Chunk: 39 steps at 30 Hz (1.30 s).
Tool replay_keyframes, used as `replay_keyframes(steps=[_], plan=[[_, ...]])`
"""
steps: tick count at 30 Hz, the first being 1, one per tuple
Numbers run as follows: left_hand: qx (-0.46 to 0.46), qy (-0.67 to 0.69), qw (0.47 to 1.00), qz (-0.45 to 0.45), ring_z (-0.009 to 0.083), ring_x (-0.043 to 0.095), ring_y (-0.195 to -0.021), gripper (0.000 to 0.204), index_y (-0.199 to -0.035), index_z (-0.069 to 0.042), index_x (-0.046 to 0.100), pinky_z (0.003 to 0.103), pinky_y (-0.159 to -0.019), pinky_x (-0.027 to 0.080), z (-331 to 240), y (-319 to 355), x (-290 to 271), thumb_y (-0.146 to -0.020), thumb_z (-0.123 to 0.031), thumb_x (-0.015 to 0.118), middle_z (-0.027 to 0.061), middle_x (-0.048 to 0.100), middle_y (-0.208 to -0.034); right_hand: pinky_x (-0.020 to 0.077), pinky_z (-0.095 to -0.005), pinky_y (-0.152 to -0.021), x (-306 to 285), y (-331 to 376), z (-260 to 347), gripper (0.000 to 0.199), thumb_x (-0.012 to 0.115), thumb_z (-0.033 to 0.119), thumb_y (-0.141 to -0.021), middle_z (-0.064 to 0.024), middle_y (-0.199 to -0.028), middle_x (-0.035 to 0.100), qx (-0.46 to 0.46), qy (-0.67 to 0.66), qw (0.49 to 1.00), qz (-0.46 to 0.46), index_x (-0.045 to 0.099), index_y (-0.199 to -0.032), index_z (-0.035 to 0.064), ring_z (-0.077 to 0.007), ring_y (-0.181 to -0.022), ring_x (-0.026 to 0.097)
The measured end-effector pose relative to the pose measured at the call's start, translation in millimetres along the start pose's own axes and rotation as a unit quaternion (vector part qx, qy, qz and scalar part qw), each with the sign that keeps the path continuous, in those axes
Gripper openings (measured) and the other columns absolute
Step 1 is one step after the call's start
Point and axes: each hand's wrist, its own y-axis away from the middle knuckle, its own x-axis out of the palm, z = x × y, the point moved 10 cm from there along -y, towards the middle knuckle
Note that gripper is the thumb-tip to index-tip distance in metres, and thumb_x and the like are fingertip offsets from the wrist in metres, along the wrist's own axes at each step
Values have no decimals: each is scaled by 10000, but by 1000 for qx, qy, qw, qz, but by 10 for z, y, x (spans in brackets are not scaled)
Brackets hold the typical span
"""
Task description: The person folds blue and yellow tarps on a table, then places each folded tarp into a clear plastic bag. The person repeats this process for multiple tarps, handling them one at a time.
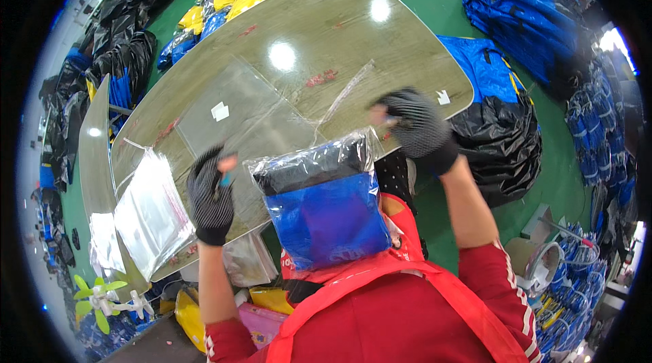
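In the middle of the frame, low down, a clear plastic bag with a folded blue and black cloth inside [324, 210] rests against the person's red apron [407, 315], at the near edge of the shiny grey surface [305, 30]. The left hand [212, 194], in a dark dotted glove, is curled shut around something small and blue; I cannot tell what it is. The right hand [415, 125], gloved the same way, is raised in the middle right of the frame and pinches a thin clear plastic strip [346, 95].

The bag looks light, soft and floppy, and its plastic skin looks slippery. I think it is best held by both top corners or from under the cloth.

A stack of empty clear bags [151, 213] lies at the lower left.
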Motion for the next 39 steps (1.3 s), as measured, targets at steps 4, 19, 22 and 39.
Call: replay_keyframes(steps=[4,19,22,39], plan=[[-68,76,994,-36,319,532,-1169,419,-1205,-22,566,380,-1018,392,-25,-90,648,-806,-106,660,184,572,-1241,497,-414,-825,973,286,657,433,629,230,-800,-164,-1032,647,-241,-16,964,107,576,-1219,130,-342,-927,618],[-367,516,752,-184,309,472,-1220,527,-1386,-52,424,440,-1074,334,1504,-1177,39,-986,-396,434,140,457,-1395,492,-420,-711,571,1525,-1910,156,621,196,-782,-181,-827,646,-41,-6,967,251,655,-891,90,-334,-789,620],[-354,575,721,-154,311,485,-1207,443,-1379,-73,447,455,-1082,320,1468,-2045,136,-1000,-298,400,156,476,-1379,473,-419,-829,478,1638,-3372,297,518,197,-864,-166,-998,646,206,207,948,129,638,-1131,145,-319,-977,602],[-307,546,773,99,329,638,-1018,534,-1282,7,478,455,-922,502,115,330,1647,-931,-384,574,200,623,-1138,346,-471,-1055,-550,900,-4100,589,557,399,-853,-218,-1354,492,161,328,922,-130,499,-1336,67,-353,-1296,426]])
